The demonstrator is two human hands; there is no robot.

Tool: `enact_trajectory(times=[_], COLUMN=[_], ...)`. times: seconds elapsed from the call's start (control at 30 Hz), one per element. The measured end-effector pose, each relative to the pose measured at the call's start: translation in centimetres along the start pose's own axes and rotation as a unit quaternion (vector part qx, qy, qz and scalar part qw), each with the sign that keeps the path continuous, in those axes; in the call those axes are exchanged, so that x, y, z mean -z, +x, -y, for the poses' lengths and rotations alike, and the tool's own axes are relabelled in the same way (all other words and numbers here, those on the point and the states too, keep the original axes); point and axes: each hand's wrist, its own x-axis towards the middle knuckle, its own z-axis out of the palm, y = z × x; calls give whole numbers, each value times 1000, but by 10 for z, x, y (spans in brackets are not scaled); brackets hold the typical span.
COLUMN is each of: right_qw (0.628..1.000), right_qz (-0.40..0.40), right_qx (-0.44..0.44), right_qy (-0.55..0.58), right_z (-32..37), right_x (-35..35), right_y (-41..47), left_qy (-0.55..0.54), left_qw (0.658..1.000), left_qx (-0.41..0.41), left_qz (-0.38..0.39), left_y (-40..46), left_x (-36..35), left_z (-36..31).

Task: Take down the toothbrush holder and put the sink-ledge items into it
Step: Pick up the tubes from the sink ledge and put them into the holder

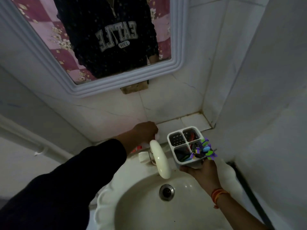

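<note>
Right hand holds toothbrush holder; left hand reaches the ledge

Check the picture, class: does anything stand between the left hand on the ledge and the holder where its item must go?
Yes. The cream tap spout rises between the left hand and the toothbrush holder, which the right hand holds over the sink. The item must pass over or around it.

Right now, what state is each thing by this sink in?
Holder: off the wall, held upright over the sink's edge; two sections hold items, the back-left one looks empty.
Right hand: gripping the holder from below.
Left hand: on the ledge behind the tap, closed on something small and white.
Tap: no water running.
Sink: no standing water, drain unplugged.
</note>
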Motion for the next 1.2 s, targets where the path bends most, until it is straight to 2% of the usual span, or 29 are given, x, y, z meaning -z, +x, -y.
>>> enact_trajectory(times=[0.13,0.23,0.3,0.37,0.43,0.53,0.63,0.77,0.87,1.03,1.2], right_qw=[1000,1000,1000,1000,999,1000,1000,1000,1000,1000,1000], right_qz=[1,1,0,0,6,-5,-8,12,25,23,18], right_qx=[1,-9,-12,-20,-19,-21,-18,-22,-1,2,8], right_qy=[2,-12,-21,-24,-30,-21,-20,-9,-1,5,-14], right_z=[2,0,-2,-3,-2,3,5,2,0,-1,4], right_x=[0,1,2,3,2,1,1,2,2,3,4], right_y=[-1,0,1,2,2,0,-2,2,4,4,2], left_qy=[10,-16,-101,-213,-240,-130,89,252,287,160,-24], left_qw=[1000,999,990,967,948,962,979,953,944,977,995], left_qx=[-21,-28,-43,-75,-144,-191,-166,-151,-152,-138,-102], left_qz=[12,-39,-87,-114,-153,-146,-82,-72,-49,-16,0], left_y=[8,7,3,-4,-11,-18,-25,-32,-32,-31,-23], left_x=[-13,-8,-1,10,28,64,102,126,133,135,134], left_z=[-2,0,2,-2,-13,-32,-63,-110,-135,-147,-111])
